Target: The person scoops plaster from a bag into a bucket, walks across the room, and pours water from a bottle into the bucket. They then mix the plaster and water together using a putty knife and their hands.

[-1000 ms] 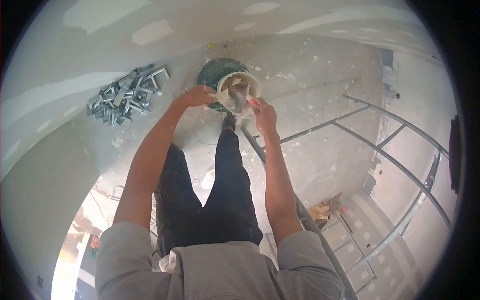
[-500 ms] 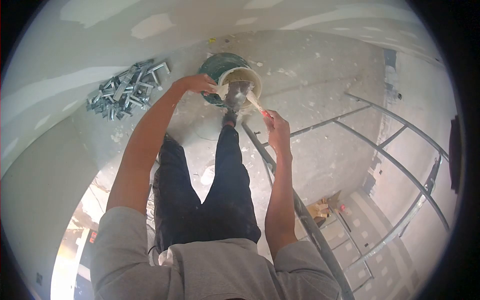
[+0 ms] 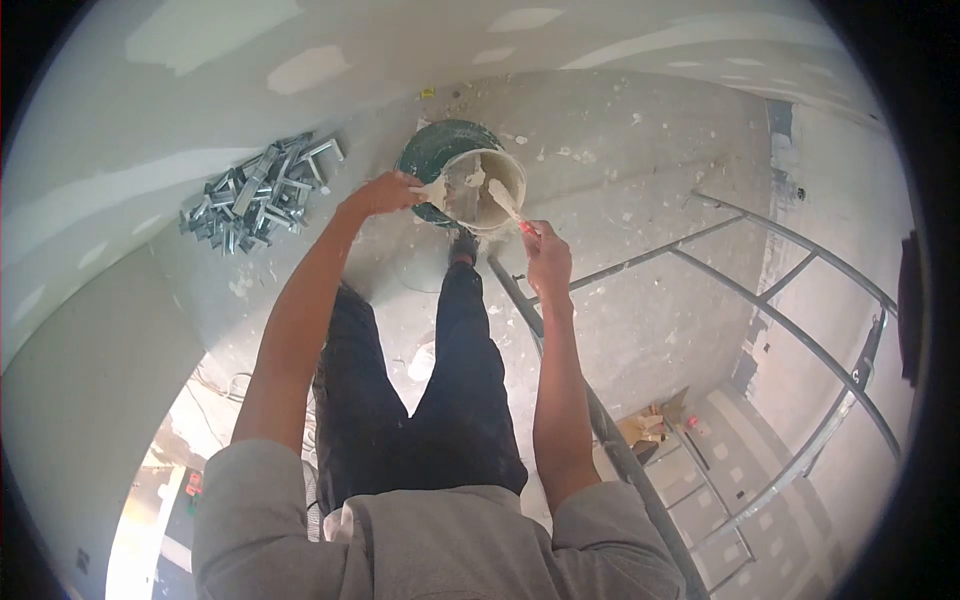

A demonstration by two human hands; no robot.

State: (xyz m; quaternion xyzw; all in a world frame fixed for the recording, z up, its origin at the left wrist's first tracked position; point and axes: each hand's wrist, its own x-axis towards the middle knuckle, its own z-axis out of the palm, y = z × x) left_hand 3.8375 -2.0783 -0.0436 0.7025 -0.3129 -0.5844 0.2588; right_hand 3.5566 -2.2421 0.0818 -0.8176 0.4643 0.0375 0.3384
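My left hand (image 3: 390, 192) is closed around the cream handle of a wide taping knife (image 3: 436, 191), whose grey blade lies across the left part of a white bucket's mouth. Smears of joint compound (image 3: 476, 172) show on that blade. From the right, my right hand (image 3: 547, 258) grips a narrower putty knife (image 3: 506, 199) by its red-marked handle, its compound-coated end pointing into the bucket. The bucket (image 3: 521, 172) has compound on its inner wall and overlaps a dark green tub (image 3: 432, 146) just behind it.
A pile of metal brackets (image 3: 262, 190) lies on the floor to the left. Metal scaffold frames (image 3: 640, 258) stand along my right side. Patched plasterboard walls (image 3: 400, 60) rise ahead. My foot (image 3: 463, 247) is close to the bucket. Debris (image 3: 645, 425) lies at lower right.
The wide taping knife's blade has turned and shifted left, from in front of the bucket to over its mouth. My right hand has shifted slightly left. The view has tilted a little.
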